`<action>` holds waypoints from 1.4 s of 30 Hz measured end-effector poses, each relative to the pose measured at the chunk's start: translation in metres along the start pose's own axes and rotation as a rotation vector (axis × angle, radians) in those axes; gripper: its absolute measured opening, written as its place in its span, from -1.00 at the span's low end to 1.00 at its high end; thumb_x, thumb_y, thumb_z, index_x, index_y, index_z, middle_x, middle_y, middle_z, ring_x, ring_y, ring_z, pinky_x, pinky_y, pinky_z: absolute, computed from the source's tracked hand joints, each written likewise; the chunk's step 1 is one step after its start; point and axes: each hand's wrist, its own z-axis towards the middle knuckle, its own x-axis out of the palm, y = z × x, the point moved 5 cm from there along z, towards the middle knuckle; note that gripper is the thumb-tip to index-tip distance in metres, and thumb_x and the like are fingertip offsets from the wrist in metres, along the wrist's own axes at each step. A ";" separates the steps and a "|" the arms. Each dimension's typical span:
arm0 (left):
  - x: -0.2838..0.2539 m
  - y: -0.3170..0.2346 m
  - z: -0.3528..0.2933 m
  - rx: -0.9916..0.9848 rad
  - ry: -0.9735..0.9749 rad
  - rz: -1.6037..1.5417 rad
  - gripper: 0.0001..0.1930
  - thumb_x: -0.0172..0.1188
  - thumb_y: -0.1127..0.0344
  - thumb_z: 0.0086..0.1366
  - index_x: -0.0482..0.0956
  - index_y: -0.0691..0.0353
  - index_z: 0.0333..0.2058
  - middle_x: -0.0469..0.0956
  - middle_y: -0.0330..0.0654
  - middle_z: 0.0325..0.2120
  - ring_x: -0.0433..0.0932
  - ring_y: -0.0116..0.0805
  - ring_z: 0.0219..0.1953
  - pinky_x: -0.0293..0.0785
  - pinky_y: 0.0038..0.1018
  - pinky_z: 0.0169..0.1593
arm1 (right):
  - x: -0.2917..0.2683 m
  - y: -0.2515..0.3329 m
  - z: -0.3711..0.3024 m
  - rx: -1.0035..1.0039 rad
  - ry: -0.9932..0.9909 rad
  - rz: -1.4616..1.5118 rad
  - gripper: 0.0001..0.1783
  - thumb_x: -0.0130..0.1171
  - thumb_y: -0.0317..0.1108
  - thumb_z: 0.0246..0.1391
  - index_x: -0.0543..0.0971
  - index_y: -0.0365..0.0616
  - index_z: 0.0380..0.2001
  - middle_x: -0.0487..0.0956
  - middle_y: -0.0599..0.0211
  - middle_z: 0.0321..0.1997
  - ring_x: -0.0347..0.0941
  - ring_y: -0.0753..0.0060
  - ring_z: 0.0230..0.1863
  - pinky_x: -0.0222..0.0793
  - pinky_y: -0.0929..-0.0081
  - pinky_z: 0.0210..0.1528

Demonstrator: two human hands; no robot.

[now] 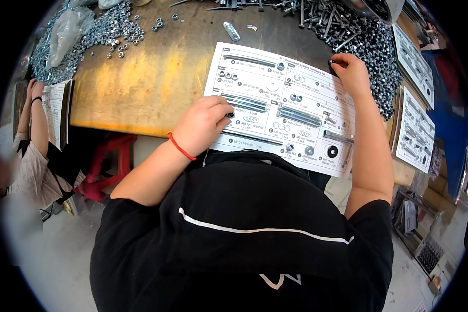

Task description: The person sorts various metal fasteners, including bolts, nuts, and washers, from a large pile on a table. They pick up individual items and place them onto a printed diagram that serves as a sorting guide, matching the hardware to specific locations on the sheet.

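Two hands work a parts sheet (275, 99): left hand (200, 125) fingers curled on it, right hand (351, 73) fingers pinching a nut (331, 62).

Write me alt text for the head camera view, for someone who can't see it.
A person in a black shirt leans over a white printed hardware sorting sheet on a worn wooden workbench. Their left hand rests on the sheet; the right hand pinches a small dark part at the edge of a heap of loose silver nuts and bolts.
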 end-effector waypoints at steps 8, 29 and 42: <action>-0.025 0.011 -0.009 -0.141 -0.150 -0.185 -0.84 0.32 0.56 0.12 0.59 0.33 -0.29 0.56 -0.13 -0.26 0.58 -0.40 -0.36 0.57 -0.55 -0.34 | 0.007 0.102 -0.097 -0.284 0.026 0.178 -0.85 0.30 -0.52 -0.05 0.63 -0.19 -0.33 0.61 0.35 -0.24 0.55 0.44 -0.27 0.48 0.50 -0.27; -0.021 0.067 -0.005 -0.272 -0.278 -0.225 -0.95 0.28 0.50 0.16 0.58 0.31 -0.41 0.51 -0.21 -0.41 0.49 -0.47 -0.47 0.42 -0.58 -0.41 | -0.022 0.007 -0.015 0.014 -0.224 -0.232 -0.70 0.29 -0.34 -0.02 0.63 -0.20 -0.18 0.58 0.11 -0.16 0.54 0.08 -0.18 0.48 0.25 -0.09; -0.022 0.066 -0.005 -0.257 -0.303 -0.214 -0.94 0.28 0.48 0.15 0.57 0.30 -0.43 0.51 -0.21 -0.46 0.49 -0.42 -0.48 0.42 -0.54 -0.40 | 0.000 -0.003 0.018 0.014 -0.097 -0.355 -0.80 0.31 -0.36 -0.07 0.63 -0.16 -0.33 0.63 0.10 -0.25 0.56 0.02 -0.21 0.48 0.20 -0.13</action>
